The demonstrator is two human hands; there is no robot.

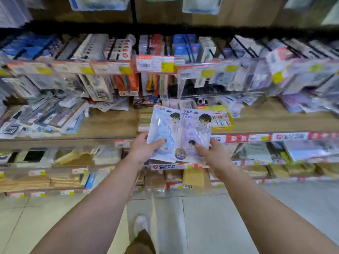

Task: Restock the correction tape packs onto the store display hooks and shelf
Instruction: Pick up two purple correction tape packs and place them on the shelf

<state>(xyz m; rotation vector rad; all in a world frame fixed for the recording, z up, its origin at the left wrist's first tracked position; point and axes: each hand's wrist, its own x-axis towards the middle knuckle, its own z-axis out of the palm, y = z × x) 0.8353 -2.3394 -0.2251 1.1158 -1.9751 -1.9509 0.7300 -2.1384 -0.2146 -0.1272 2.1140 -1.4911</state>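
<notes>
I hold two correction tape packs side by side in front of the wooden shelf. My left hand grips the blue pack at its lower edge, thumb on its front. My right hand grips the purple pack at its lower right, thumb on the front. The purple pack overlaps the blue one slightly. Both packs show a cartoon figure. Above the shelf, display hooks carry rows of hanging stationery packs.
A yellow box of small items sits on the shelf just behind the packs. Loose packs lie piled on the shelf's left and right. Lower shelves hold notebooks. My shoe stands on the tiled floor.
</notes>
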